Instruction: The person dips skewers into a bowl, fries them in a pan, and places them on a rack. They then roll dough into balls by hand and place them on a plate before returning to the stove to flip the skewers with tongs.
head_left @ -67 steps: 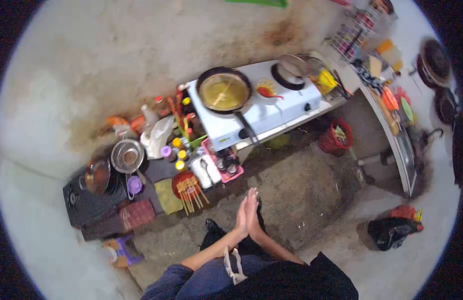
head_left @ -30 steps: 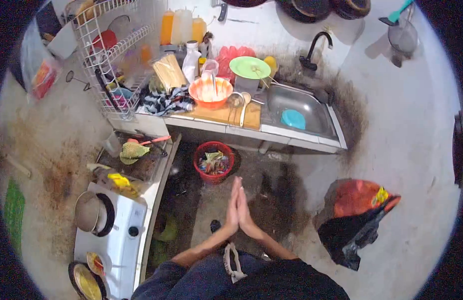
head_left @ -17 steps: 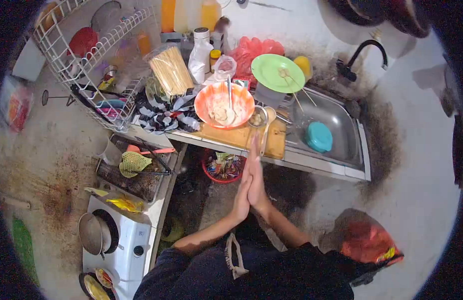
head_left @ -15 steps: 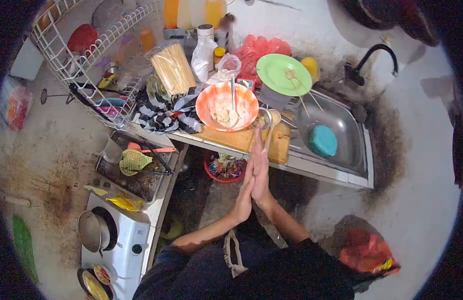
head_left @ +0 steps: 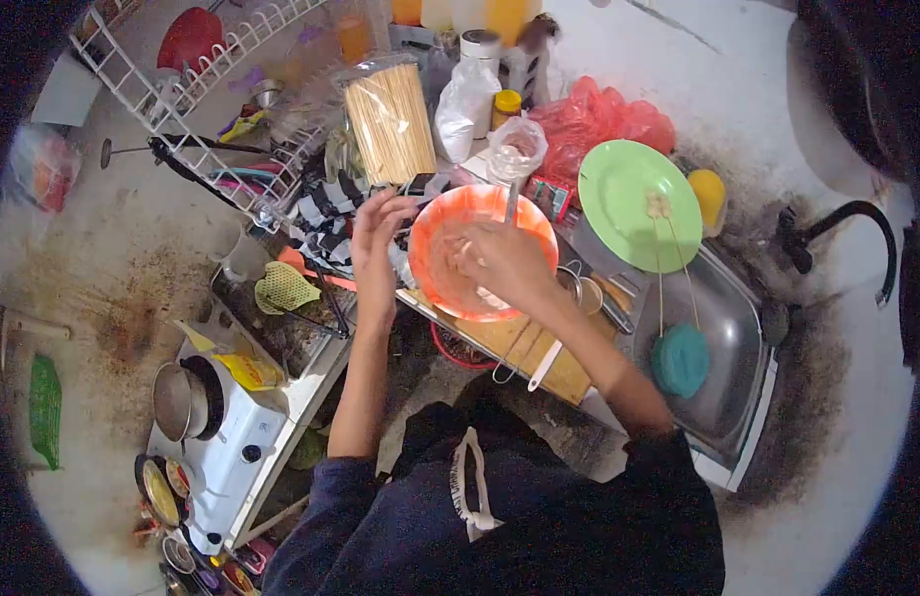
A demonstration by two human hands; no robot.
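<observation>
An orange-and-white bowl (head_left: 427,290) stands at the counter edge, with pale dough (head_left: 492,300) inside and a spoon handle (head_left: 512,202) rising from its far side. Over the bowl, my right hand (head_left: 508,263) reaches in, its fingers curled into the dough and partly hidden. My left hand (head_left: 377,238) is raised just left of the rim, fingers bent and apart, holding nothing. To the right, a green plate (head_left: 619,194) bears two sticks with small pale lumps (head_left: 659,205) at their tips.
Packed bamboo skewers (head_left: 390,121) stand behind the bowl, beside a red plastic bag (head_left: 599,124). A wooden board (head_left: 564,372) lies under the bowl, with a strainer and ladle on it. The sink (head_left: 733,343) holds a teal container (head_left: 682,360). A stove (head_left: 217,447) stands left.
My palms, pressed together before the board, have come apart. My right hand has moved into the bowl and my left up beside it. The view has shifted closer to the counter.
</observation>
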